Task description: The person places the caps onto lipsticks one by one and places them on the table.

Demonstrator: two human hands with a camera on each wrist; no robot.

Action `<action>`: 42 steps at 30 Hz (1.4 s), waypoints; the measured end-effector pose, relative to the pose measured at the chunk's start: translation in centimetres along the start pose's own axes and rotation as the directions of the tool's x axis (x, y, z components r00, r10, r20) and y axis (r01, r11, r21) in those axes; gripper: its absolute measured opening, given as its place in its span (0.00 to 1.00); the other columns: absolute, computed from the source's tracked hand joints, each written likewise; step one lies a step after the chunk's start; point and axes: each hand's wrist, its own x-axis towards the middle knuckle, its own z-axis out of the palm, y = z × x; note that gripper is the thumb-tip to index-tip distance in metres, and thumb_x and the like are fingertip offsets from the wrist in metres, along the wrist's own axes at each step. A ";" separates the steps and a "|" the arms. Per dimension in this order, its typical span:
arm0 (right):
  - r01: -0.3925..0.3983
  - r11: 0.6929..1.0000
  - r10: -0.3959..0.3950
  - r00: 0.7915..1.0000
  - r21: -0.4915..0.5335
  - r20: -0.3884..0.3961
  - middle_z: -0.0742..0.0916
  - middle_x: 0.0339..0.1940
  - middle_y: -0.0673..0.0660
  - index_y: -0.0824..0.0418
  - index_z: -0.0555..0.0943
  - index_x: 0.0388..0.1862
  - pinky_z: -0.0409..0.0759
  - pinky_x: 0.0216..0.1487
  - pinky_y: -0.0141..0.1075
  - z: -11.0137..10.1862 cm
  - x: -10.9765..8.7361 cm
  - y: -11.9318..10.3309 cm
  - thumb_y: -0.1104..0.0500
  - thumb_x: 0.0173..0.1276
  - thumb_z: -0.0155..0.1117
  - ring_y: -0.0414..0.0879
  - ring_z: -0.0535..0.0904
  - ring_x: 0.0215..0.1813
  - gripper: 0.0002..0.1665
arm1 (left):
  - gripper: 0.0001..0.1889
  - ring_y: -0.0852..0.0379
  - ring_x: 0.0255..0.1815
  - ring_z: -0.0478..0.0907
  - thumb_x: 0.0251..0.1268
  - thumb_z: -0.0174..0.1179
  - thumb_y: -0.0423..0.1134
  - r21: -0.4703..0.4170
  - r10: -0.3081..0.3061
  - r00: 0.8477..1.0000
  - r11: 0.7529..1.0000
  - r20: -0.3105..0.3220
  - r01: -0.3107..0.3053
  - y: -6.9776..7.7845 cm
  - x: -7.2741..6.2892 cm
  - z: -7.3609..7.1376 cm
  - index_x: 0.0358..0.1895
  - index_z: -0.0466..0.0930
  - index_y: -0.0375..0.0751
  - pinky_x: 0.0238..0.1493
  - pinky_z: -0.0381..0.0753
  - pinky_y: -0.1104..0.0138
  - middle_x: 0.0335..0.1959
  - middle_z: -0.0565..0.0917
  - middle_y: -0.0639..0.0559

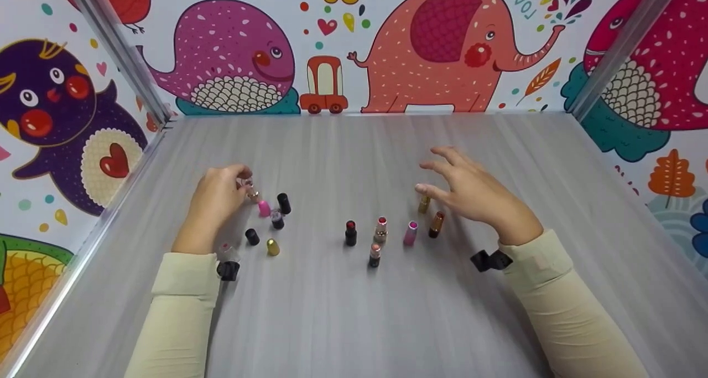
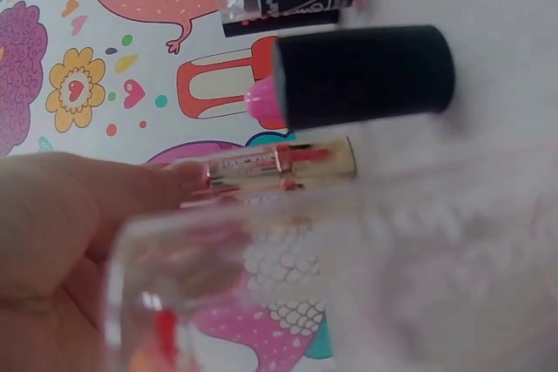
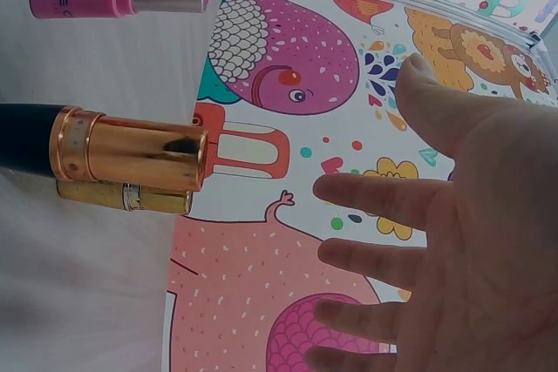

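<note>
My left hand [image 1: 218, 192] pinches a clear cap with a gold band [image 1: 253, 194] at the far end of the left group; the same clear-and-gold cap [image 2: 283, 163] shows at the fingertips in the left wrist view. Close by stand a pink cap [image 1: 264, 208], a black cap [image 1: 284, 203] and a clear-and-black cap [image 1: 277, 219]. My right hand [image 1: 470, 192] hovers with fingers spread, holding nothing. Below it stand a gold lipstick tube [image 1: 423, 203] and a copper lipstick tube [image 3: 139, 147]. A pink lipstick [image 1: 410, 233] is upright to their left.
Mid-table stand a black lipstick [image 1: 350, 234], a red-tipped lipstick [image 1: 381, 231] and a nude lipstick [image 1: 375, 256]. Nearer the left sleeve are a small black cap [image 1: 252, 237], a gold cap [image 1: 273, 247] and a clear cap [image 1: 229, 252]. Printed panels [image 1: 332, 29] wall the table.
</note>
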 end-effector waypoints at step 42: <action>-0.008 1.000 0.008 1.000 0.006 0.007 0.62 0.86 0.61 0.55 0.74 0.79 0.60 0.78 0.70 -0.5 -0.2 0.5 0.34 0.78 0.62 0.64 0.56 0.85 0.40 | 0.01 0.37 0.41 0.85 0.71 0.66 0.24 0.105 0.117 0.987 0.989 -0.107 -0.106 0.5 -0.2 0.6 0.39 0.85 0.26 0.48 0.85 0.47 0.38 0.87 0.34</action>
